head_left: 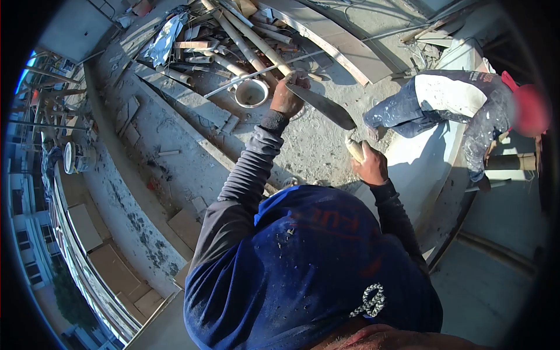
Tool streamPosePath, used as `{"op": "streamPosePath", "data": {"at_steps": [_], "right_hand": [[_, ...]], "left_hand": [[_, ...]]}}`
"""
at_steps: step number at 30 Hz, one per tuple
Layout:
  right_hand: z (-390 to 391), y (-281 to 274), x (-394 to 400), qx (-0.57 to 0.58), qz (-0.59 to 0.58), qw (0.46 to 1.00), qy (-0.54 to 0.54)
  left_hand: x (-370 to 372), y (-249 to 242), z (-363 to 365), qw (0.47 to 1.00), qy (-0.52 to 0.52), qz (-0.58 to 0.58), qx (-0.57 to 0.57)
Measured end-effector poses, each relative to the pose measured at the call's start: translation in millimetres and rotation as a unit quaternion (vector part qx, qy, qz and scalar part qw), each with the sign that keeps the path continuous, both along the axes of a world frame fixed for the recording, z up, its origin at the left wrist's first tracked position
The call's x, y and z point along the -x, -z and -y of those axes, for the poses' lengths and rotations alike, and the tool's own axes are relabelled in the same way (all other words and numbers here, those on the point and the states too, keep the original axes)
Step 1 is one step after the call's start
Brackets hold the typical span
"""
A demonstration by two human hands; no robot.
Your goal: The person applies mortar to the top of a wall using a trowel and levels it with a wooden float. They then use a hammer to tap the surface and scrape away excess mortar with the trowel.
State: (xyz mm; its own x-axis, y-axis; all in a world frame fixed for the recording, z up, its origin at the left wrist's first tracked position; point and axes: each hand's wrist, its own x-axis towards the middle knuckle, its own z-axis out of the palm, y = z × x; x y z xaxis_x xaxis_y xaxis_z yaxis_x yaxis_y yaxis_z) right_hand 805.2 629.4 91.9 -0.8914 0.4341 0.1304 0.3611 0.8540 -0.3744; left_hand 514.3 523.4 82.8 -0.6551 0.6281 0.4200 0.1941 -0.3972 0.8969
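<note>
A head-worn camera is looking steeply down over the wearer's blue shirt (303,268) and dark grey sleeves onto a dusty concrete floor (318,146) at a building site.

The left hand (287,96) is reaching forward with the arm stretched out, its fingers closing around the handle of a broad, dark-bladed trowel (324,105). The blade is pointing to the right and slightly downward, hanging above the floor between the two hands.

The right hand (369,166) is sitting lower and closer to the body, curling in a fist around a pale, rounded piece (354,148) that is sticking up out of the grip; what it is cannot be told.

Just beside the left hand, to its left, a white bucket (251,92) is standing on the floor. Beyond it, a pile of pipes and wooden offcuts (233,41) is lying in a heap, with a thin metal rod (262,71) running across it.

To the right, a second person in paint-spattered clothes (449,102) and a red head covering is bending over a pale, smooth surface (420,163). At far left, another bucket (76,157) is resting near the curved floor edge.
</note>
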Motion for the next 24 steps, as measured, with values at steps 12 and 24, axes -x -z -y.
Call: {"op": "streamPosePath", "data": {"at_steps": [12,24], "right_hand": [[14.0,-19.8,-29.1,-0.009,-0.023,0.999,-0.024],[5.3,-47.0,-43.9,-0.024,0.035,0.997,0.059]], "left_hand": [[-30.4,-14.7,14.1,0.944,-0.059,-0.194,0.26],[-31.4,-8.2,17.1,0.758,-0.07,-0.468,0.448]]}}
